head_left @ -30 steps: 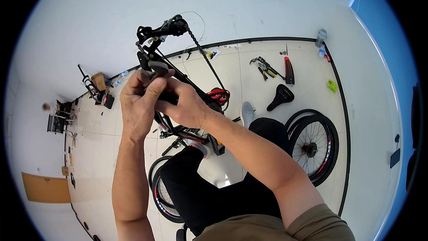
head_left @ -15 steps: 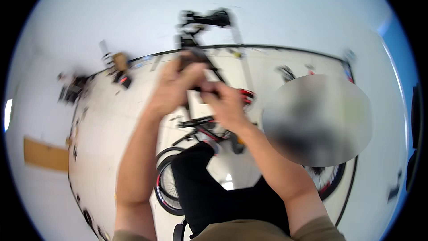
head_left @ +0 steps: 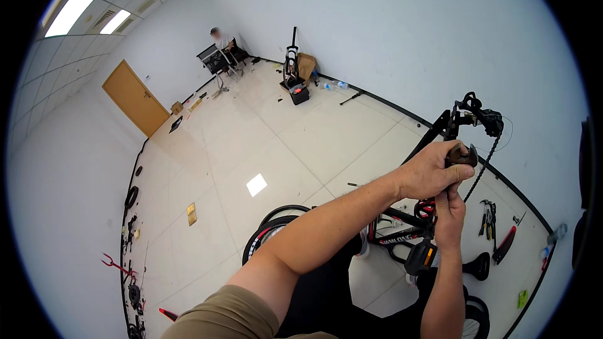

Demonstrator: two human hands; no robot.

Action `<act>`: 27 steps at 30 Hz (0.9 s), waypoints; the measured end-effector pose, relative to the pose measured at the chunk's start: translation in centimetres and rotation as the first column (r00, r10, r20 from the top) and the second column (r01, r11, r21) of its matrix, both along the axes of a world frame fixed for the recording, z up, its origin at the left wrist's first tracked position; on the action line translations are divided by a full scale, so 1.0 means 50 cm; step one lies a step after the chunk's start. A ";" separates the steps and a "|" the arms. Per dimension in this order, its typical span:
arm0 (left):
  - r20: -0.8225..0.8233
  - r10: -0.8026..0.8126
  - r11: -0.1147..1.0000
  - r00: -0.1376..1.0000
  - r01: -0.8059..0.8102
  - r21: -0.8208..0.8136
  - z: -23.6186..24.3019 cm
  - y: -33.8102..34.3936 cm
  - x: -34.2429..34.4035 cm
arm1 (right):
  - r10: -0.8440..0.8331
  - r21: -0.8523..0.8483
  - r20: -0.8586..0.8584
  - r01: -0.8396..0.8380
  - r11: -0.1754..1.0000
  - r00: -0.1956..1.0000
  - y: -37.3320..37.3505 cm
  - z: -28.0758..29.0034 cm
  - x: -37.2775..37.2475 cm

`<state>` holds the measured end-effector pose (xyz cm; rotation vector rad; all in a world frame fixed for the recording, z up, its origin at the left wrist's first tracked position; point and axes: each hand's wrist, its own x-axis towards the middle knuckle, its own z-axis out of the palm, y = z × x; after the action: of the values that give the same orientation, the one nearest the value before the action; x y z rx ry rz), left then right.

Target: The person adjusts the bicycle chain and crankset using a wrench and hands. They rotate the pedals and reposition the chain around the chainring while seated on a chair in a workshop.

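Left hand [head_left: 430, 172]: closed firmly round a dark notched piece [head_left: 462, 161], two-pronged end protruding between thumb and fingers. Right hand [head_left: 450, 216]: just below, fingers curled, tips close against left thumb; contents hidden, cannot tell whether gripping.

Bicycle frame [head_left: 392, 239], black and red: beneath and beyond both hands. Derailleur [head_left: 492, 124], black: past the dark notched piece, with chain [head_left: 480, 172] running downward from it. Pedal [head_left: 417, 257], black with orange reflector: just beside right wrist.

On the pale tiled floor [head_left: 282, 169], toward the right-hand corner: hand tools [head_left: 488, 221]; mudguard [head_left: 504, 245], red and black; saddle [head_left: 478, 266], black; clear bottle [head_left: 556, 233], in the corner itself. Along the right edge: green packet [head_left: 522, 299]. Near the long wall edge: cardboard box [head_left: 308, 64], brown. Beside left forearm: wheel [head_left: 252, 245], partly covered. At the far corner: seated person [head_left: 220, 40], beside dark furniture.
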<state>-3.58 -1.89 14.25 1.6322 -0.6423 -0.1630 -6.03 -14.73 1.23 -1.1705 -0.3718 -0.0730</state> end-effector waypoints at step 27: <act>0.031 -0.098 0.995 0.995 0.097 0.018 -0.006 0.006 0.004 | -0.008 -0.084 0.032 0.011 0.996 0.999 -0.021 -0.025 -0.020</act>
<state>-3.39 -1.59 13.96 1.6231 -0.7475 -0.2145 -7.01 -15.80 -0.01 -1.2556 -0.4000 -0.0849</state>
